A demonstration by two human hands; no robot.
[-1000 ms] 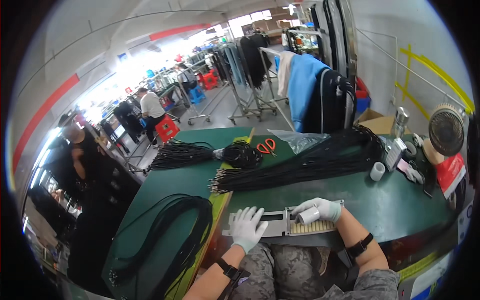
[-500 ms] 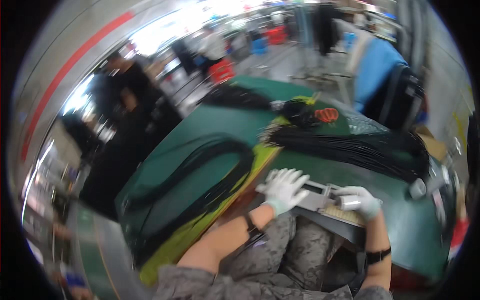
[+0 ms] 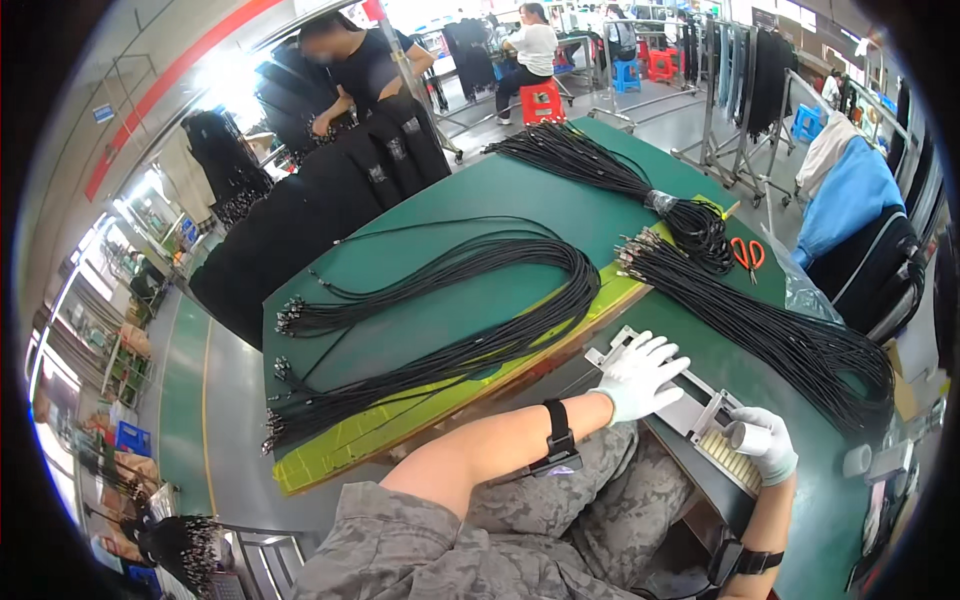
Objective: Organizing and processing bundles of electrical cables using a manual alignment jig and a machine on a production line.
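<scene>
My left hand (image 3: 640,378), in a white glove, rests with spread fingers over a long silver metal fixture (image 3: 690,412) at the table's near edge. Farther right, my gloved right hand (image 3: 772,450) is closed around a short white cylinder (image 3: 750,438) that looks like a roll. It is just above a cream ribbed strip (image 3: 728,462) at the fixture's near right end. A bundle of black cords (image 3: 750,330) with metal ends lies beyond the fixture.
A curved bundle of black cords (image 3: 500,330) covers the table's left part, beside yellow tape (image 3: 370,425). Another tied bundle (image 3: 590,165) lies farther back. Orange-handled scissors (image 3: 747,254) are near it. A white roll (image 3: 857,460) stands at right. A co-worker (image 3: 365,65) stands far left.
The view has turned, so the table and both hands sit farther right and the blur has gone. Both hands keep about the same place on the fixture.
</scene>
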